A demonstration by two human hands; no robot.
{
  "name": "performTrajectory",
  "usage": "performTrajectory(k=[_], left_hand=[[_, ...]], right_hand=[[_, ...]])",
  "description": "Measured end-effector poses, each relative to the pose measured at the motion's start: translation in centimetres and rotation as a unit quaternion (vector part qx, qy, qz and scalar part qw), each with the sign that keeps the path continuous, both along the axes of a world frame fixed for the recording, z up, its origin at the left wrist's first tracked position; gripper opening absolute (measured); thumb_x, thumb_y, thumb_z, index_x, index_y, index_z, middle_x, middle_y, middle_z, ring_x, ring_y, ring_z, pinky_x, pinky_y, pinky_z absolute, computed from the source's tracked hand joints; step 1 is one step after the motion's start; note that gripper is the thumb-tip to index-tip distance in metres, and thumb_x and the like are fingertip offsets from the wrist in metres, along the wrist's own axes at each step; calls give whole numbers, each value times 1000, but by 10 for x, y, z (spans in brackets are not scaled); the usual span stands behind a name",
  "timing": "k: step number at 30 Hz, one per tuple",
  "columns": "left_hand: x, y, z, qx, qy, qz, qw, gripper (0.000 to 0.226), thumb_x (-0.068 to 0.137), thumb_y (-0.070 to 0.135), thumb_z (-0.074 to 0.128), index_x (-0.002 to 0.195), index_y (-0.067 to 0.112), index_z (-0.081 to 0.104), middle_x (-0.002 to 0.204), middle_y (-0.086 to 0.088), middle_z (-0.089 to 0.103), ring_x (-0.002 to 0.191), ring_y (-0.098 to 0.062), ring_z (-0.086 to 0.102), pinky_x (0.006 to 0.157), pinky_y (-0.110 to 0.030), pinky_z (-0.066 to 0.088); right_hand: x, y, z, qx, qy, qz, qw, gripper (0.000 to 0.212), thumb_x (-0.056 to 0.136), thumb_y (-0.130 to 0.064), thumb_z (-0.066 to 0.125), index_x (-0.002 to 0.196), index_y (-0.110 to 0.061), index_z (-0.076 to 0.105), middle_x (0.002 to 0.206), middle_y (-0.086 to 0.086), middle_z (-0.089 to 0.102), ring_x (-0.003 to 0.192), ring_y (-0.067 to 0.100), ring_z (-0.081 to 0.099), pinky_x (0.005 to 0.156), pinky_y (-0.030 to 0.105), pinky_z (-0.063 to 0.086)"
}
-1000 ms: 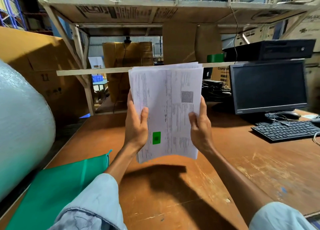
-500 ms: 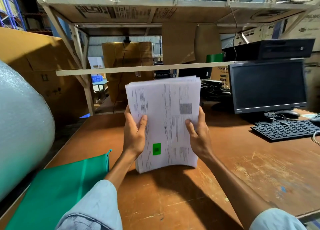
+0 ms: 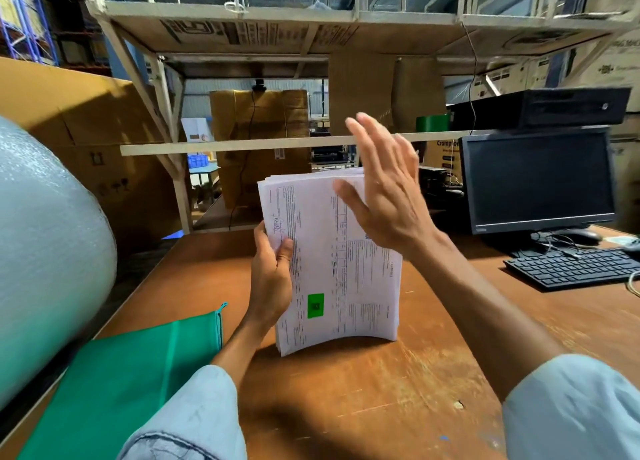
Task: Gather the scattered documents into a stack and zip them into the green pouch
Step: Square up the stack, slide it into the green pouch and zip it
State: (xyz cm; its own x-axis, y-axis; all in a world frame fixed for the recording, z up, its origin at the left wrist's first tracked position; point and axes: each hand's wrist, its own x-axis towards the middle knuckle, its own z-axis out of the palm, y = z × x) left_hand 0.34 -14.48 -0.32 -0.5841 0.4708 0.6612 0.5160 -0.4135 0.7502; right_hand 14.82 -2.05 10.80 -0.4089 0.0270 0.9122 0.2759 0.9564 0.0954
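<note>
A stack of white printed documents (image 3: 332,269) stands upright on its bottom edge on the brown table (image 3: 381,390), bowed slightly, with a green sticker low on the front sheet. My left hand (image 3: 272,279) grips the stack's left edge, thumb on the front. My right hand (image 3: 384,189) is off the paper, raised at the stack's upper right with its fingers straight and spread, holding nothing. The green pouch (image 3: 131,383) lies flat at the table's near left corner, its zipper pull at the top right corner.
A big roll of bubble wrap (image 3: 45,252) fills the left side. A black monitor (image 3: 536,179), keyboard (image 3: 571,267) and mouse (image 3: 575,236) sit at the right. A shelf frame with cardboard boxes (image 3: 259,141) rises behind the table.
The stack has come down onto the table on its bottom edge. My right hand has let go of the right edge and lifted upward, open. The left hand keeps its hold.
</note>
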Motion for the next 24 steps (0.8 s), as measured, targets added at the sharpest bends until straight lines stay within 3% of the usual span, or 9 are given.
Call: performTrajectory(k=[2, 4, 8, 10, 15, 19, 21, 24], left_hand=[[1, -1, 1, 7, 8, -7, 1000, 21, 102, 28, 43, 120, 35, 35, 109, 18, 66, 102, -9, 69, 68, -22, 58], [0, 0, 2, 9, 3, -10, 1000, 27, 100, 28, 45, 122, 37, 33, 110, 11, 66, 98, -7, 70, 67, -21, 57], [-2, 3, 0, -14, 8, 6, 1000, 23, 105, 23, 40, 121, 39, 34, 113, 8, 62, 96, -4, 69, 70, -30, 62], [0, 4, 1, -22, 18, 13, 1000, 24, 106, 24, 39, 124, 37, 33, 113, 11, 62, 96, -2, 69, 70, -26, 61], [2, 7, 1, -25, 22, 31, 999, 27, 106, 20, 37, 133, 22, 34, 110, 14, 60, 93, 6, 66, 65, -13, 55], [3, 5, 2, -3, 24, 29, 999, 22, 106, 18, 38, 127, 21, 36, 105, 14, 64, 95, -1, 68, 67, -16, 56], [4, 3, 0, 8, 26, 5, 1000, 23, 106, 15, 36, 129, 17, 35, 107, 16, 66, 100, -6, 69, 69, -19, 57], [2, 2, -1, 3, 3, 8, 1000, 26, 105, 24, 40, 131, 20, 35, 108, 17, 66, 99, -13, 71, 68, -21, 57]], right_hand=[[-5, -1, 14, -9, -125, -28, 992, 68, 100, -58, 35, 154, -18, 24, 159, 6, 32, 148, 20, 25, 122, 45, 7], [-6, 3, 13, -19, -178, -76, 981, 68, 98, -64, 31, 148, -18, 36, 151, 5, 45, 140, 22, 39, 121, 49, 11], [1, 14, -1, -14, -156, -107, 982, 66, 95, -61, 41, 144, -17, 38, 148, 5, 46, 135, 25, 43, 116, 47, 24], [5, 19, -1, -26, -138, -123, 982, 62, 93, -54, 48, 142, -16, 41, 143, 6, 50, 131, 26, 47, 115, 46, 29], [4, 24, -2, -36, -160, -126, 978, 64, 94, -50, 49, 146, -16, 34, 151, 5, 43, 140, 25, 40, 120, 52, 16], [-8, 1, -6, 0, -136, -45, 990, 77, 95, -50, 46, 157, -17, 13, 165, 4, 13, 152, 19, 11, 123, 47, 3], [-20, -15, -6, -7, -168, -8, 986, 73, 97, -53, 43, 156, -17, 20, 163, 4, 21, 150, 19, 18, 123, 46, 1], [-37, -29, -1, -21, -145, 10, 989, 69, 95, -54, 43, 152, -19, 28, 157, 3, 33, 145, 21, 30, 122, 51, 9]])
